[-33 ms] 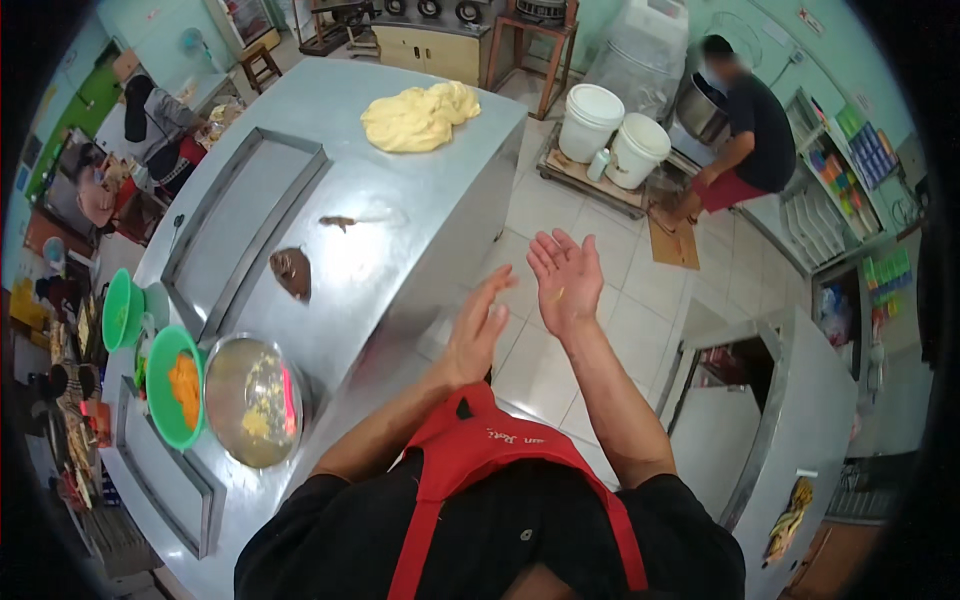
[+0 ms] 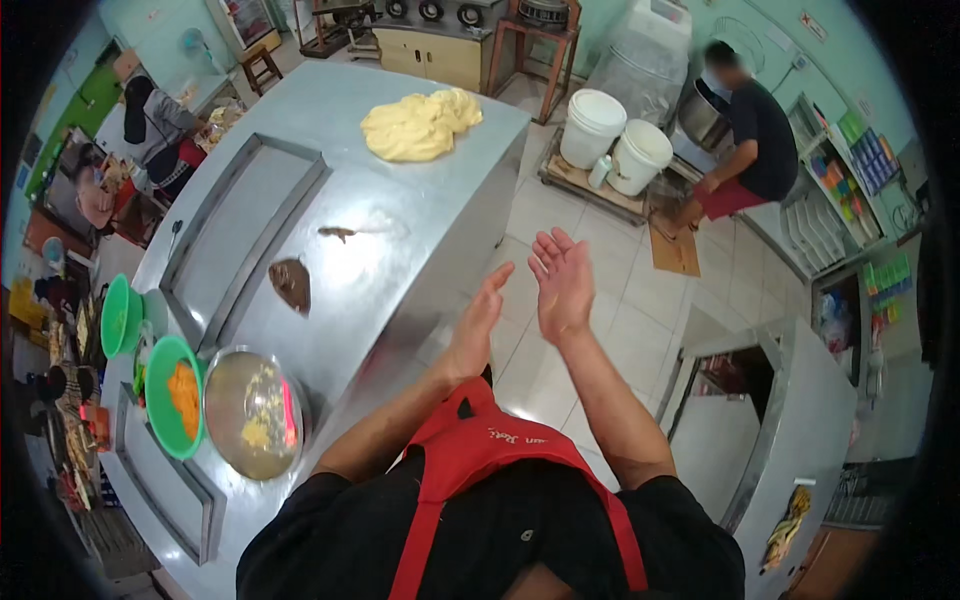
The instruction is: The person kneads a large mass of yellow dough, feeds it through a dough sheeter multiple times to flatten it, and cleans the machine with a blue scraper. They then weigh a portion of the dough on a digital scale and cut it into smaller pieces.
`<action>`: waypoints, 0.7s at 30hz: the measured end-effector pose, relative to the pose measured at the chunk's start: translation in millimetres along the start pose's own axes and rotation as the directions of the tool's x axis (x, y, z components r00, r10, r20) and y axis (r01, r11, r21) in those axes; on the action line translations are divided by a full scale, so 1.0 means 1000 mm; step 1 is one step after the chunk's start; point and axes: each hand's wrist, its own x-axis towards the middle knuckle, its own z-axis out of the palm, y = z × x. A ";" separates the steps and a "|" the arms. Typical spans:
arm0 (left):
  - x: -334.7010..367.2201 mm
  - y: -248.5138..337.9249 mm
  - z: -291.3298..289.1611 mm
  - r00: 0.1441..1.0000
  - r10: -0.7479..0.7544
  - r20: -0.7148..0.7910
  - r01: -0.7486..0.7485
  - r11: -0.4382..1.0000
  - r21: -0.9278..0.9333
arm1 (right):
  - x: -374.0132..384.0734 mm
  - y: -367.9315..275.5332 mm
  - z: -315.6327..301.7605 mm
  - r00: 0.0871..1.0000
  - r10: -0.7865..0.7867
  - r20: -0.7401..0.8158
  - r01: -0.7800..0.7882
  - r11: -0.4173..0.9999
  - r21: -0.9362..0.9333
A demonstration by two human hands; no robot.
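My left hand (image 2: 477, 325) is raised beside the metal table, its fingers stretched out and nothing in it. To its right, my right hand (image 2: 563, 285) is held palm up with straight fingers, holding nothing. A gap parts the two hands, and the tiled floor shows beneath them. Nearest my left hand on the table (image 2: 360, 275) is a brown, paste-like lump (image 2: 290, 285), with a smaller brown smear (image 2: 337, 233) beyond it. A large mound of pale yellow dough (image 2: 415, 127) lies at the table's far end.
At the left stand a metal bowl (image 2: 225, 455) with yellow scraps and a pink scraper (image 2: 289, 415), and a green basin (image 2: 158, 425) holding orange stuff. Lidded white buckets (image 2: 642, 158) sit on a low platform. A person (image 2: 755, 130) bends at a mixer bowl (image 2: 703, 120); a steel cabinet (image 2: 800, 400) stands right.
My left hand has turned more edge-on, and its thumb shows less. My right hand has tilted slightly, its fingers still straight. The table and its things sit slightly lower in the picture.
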 end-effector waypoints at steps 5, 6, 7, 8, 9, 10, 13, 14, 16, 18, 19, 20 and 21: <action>0.128 -0.045 -0.005 0.996 0.082 -0.016 -0.075 0.794 -0.603 | 0.101 0.014 0.061 0.726 -0.247 0.642 0.677 0.421 -0.604; 0.148 -0.029 -0.005 0.990 0.137 -0.021 -0.133 0.899 -0.417 | 0.128 0.008 0.064 0.711 -0.265 0.651 0.690 0.444 -0.572; 0.166 0.001 -0.003 0.984 0.179 -0.010 -0.177 0.962 -0.208 | 0.144 0.004 0.069 0.824 -0.247 0.509 0.522 0.681 -0.514; 0.180 0.017 -0.003 0.978 0.209 0.010 -0.209 0.978 0.005 | 0.150 0.000 0.077 0.918 -0.173 0.358 0.315 0.864 -0.392; 0.204 0.025 -0.015 0.957 0.279 0.072 -0.287 0.946 0.152 | 0.156 -0.002 0.090 0.971 -0.053 0.234 0.101 0.974 -0.200; 0.239 0.034 -0.034 0.927 0.345 0.144 -0.373 0.881 0.291 | 0.167 -0.003 0.097 0.985 0.095 0.144 -0.099 0.995 0.025; 0.306 0.019 -0.078 0.927 0.357 0.111 -0.362 0.784 0.504 | 0.198 -0.009 0.106 0.885 0.339 0.319 -0.373 0.926 0.051; 0.320 0.009 -0.085 0.941 0.335 0.052 -0.308 0.780 0.544 | 0.211 -0.014 0.109 0.845 0.377 0.380 -0.422 0.906 0.039; 0.335 -0.002 -0.073 0.955 0.296 -0.030 -0.267 0.897 0.353 | 0.267 0.009 0.083 0.908 0.170 0.384 -0.097 0.974 -0.203; 0.348 0.002 -0.054 0.940 0.327 -0.092 -0.296 0.922 0.249 | 0.323 0.004 0.089 0.922 0.094 0.376 -0.036 0.987 -0.158; 0.358 0.005 -0.041 0.917 0.382 -0.117 -0.345 0.905 0.249 | 0.347 -0.020 0.112 0.928 0.139 0.345 -0.148 0.989 -0.002; 0.367 0.005 -0.030 0.891 0.433 -0.135 -0.393 0.886 0.248 | 0.372 -0.006 0.100 0.909 0.066 0.412 -0.026 0.994 -0.103; 0.374 0.004 -0.028 0.905 0.411 -0.107 -0.344 0.859 0.380 | 0.396 0.009 0.088 0.882 -0.007 0.471 0.107 0.977 -0.185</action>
